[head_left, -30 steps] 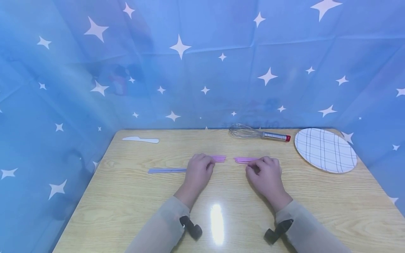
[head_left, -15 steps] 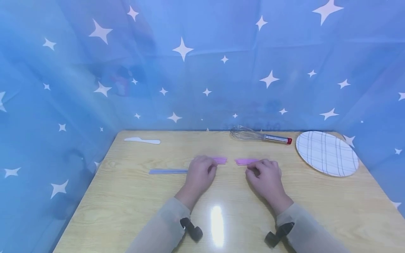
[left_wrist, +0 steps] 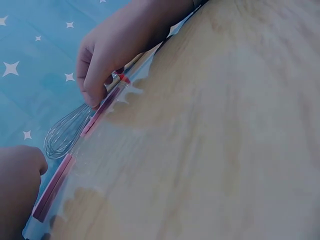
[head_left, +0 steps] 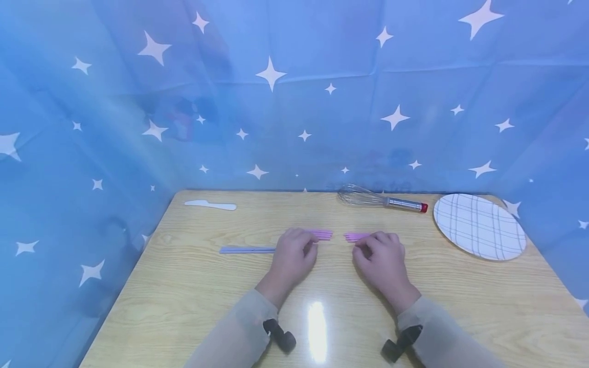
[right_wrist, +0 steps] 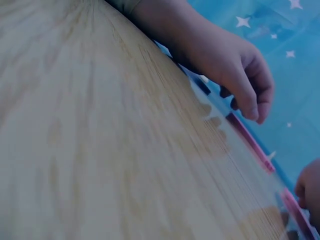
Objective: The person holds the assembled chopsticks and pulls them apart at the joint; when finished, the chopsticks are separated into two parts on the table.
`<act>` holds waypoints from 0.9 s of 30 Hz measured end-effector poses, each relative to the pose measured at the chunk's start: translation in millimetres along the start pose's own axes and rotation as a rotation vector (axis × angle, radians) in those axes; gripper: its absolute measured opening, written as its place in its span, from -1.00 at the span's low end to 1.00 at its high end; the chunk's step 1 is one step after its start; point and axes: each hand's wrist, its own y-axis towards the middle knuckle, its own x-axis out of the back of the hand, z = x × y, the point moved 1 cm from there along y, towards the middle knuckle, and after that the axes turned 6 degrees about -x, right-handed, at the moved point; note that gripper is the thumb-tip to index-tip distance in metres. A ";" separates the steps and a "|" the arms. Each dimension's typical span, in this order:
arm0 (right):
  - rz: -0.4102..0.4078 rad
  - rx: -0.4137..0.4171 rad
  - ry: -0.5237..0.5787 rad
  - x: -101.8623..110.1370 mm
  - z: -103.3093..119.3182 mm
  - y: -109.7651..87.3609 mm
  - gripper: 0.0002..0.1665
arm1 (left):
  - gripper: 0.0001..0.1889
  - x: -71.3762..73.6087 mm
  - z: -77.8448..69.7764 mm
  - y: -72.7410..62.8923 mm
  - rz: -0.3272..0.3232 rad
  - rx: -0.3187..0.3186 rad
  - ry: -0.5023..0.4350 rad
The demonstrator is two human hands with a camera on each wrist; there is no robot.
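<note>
Two groups of thin pink sticks lie end to end on the table, a small gap between them: the left pink sticks [head_left: 323, 234] and the right pink sticks [head_left: 353, 237]. My left hand [head_left: 293, 255] is bent over the outer part of the left group, and its loosely curved fingertips hang close above the sticks in the right wrist view. Over the right group is my right hand [head_left: 382, 260], fingers loosely bent, fingertips right at a pink stick [left_wrist: 107, 106] in the left wrist view. Blue sticks [head_left: 246, 250] run partly behind my left hand.
A white plastic knife [head_left: 210, 205] lies at the back left. A wire whisk [head_left: 384, 200] with a red end lies along the back edge. To its right is a white plate [head_left: 479, 226] with a checked pattern. A blue star-printed cloth [head_left: 294, 102] rises behind the table.
The head view has shifted slightly. My right hand has moved a little left relative to the pink sticks, whose inner ends look more even. My left hand stays nearly in place.
</note>
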 end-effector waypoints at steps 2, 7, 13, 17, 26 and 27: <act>-0.006 0.009 0.000 -2.3 2.9 1.8 -0.92 | -0.91 3.0 0.1 -1.3 -0.005 -0.005 0.006; -0.026 0.055 0.021 -8.8 14.2 6.1 -0.90 | -0.91 12.7 1.8 -4.2 -0.016 0.000 0.024; -0.038 0.123 0.043 -24.1 29.5 5.6 -0.95 | -0.83 22.3 8.4 -11.0 0.043 0.053 0.046; -0.039 0.156 0.057 -33.9 40.3 6.6 -0.97 | -0.81 30.3 16.2 -16.5 0.001 0.037 0.049; 0.022 0.219 0.056 -55.8 71.2 9.4 -0.95 | -0.81 58.3 40.5 -33.3 -0.030 0.102 0.085; 0.037 0.212 0.057 -58.0 74.2 9.9 -0.94 | -0.81 62.6 45.4 -34.9 -0.035 0.108 0.084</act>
